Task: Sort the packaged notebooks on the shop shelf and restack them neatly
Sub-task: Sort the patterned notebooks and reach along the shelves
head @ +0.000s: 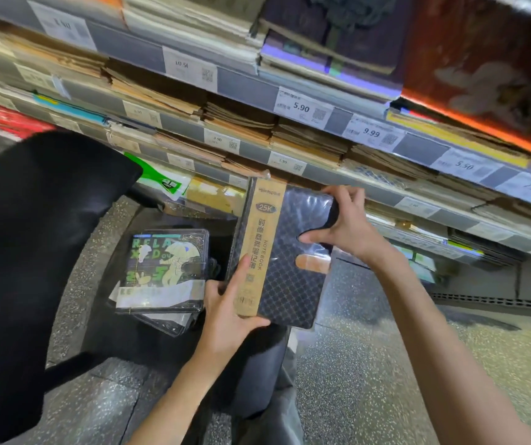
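A dark quilted notebook (290,271) in clear wrap, with a tan paper band marked 25K, is held upright in front of the shelves. My left hand (229,313) grips its lower left corner. My right hand (344,226) grips its upper right edge. To the left and lower down lies a small pile of wrapped notebooks (161,274); the top one has a black cover with green and cream artwork. The lowest shelf (418,200) behind the held notebook carries flat stacks of wrapped notebooks.
Several shelf tiers (245,91) rise above, packed with brown and coloured notebook stacks and white price tags. A large black shape (33,252) fills the left side. Speckled grey floor (386,380) lies below, and my dark trouser leg (264,374) is under the hands.
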A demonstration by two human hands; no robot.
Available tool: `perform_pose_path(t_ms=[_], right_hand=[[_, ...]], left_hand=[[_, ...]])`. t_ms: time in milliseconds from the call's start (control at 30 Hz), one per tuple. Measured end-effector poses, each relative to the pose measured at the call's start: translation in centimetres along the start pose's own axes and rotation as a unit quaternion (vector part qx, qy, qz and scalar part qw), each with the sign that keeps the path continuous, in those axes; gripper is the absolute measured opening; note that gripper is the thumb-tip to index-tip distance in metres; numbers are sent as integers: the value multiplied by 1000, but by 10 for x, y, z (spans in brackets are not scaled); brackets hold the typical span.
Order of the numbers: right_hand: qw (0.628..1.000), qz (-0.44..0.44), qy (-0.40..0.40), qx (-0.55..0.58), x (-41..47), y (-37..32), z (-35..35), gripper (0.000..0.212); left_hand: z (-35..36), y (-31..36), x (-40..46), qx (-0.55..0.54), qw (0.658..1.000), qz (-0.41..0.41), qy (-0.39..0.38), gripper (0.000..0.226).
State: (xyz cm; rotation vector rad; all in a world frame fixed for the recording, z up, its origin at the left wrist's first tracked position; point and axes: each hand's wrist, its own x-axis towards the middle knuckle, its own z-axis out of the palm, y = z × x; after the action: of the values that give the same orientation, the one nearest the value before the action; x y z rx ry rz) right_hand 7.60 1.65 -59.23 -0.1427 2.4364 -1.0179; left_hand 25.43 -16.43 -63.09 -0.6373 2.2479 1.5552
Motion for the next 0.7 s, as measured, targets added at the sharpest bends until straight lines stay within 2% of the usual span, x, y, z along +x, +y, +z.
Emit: perform_pose_path(t_ms=[333, 433, 700], right_hand=[[989, -110, 97, -35, -46, -136, -95, 92], [978, -157, 138, -21, -66, -178, -121, 95], [938, -248, 239, -33, -118, -270, -174, 85]], left_hand=[[-69, 127, -34, -14, 996, 83, 31, 111], [-93, 165, -48, -34, 993, 110, 38, 114], [-142, 251, -94, -12, 981, 178, 78, 116]])
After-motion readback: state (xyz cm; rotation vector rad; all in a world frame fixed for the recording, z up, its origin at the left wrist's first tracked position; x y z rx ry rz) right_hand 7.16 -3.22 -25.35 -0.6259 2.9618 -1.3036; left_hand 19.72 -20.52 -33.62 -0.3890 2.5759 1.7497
